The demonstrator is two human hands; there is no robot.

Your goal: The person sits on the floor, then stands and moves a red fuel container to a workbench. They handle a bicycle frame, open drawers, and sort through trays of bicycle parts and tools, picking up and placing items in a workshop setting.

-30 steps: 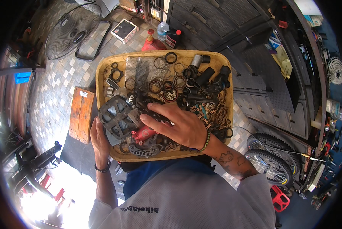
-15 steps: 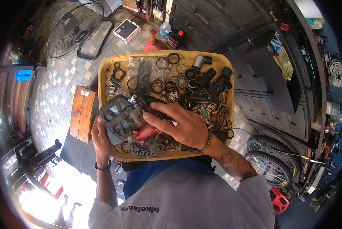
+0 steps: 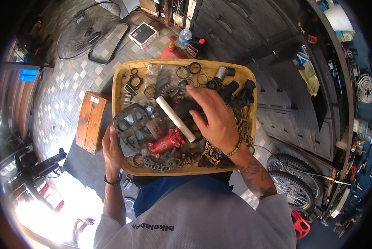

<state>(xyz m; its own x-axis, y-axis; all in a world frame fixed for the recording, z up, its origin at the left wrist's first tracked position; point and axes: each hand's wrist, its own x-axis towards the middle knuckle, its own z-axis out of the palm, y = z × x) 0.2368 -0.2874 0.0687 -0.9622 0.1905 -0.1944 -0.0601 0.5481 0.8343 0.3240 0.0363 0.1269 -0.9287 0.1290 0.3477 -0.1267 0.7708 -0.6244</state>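
In the tray point(image 3: 118, 85), centre: right hand point(image 3: 220, 124), thumb and fingers spread about dark part point(image 3: 185, 109); cannot tell if pinched.
White tube point(image 3: 174, 118) beside it; left hand point(image 3: 111, 148) at left edge, grip hidden.

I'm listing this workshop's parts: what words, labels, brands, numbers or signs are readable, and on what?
Wording not copied here; where it stands:
Gray shirt: dark lettering, clear, upside down.
Gray metal part in the tray: bold lettering.
Tire: yellow lettering, too small.
White sticker on wooden box: too small.

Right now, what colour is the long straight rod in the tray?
The rod is off-white, seen best in the head view.
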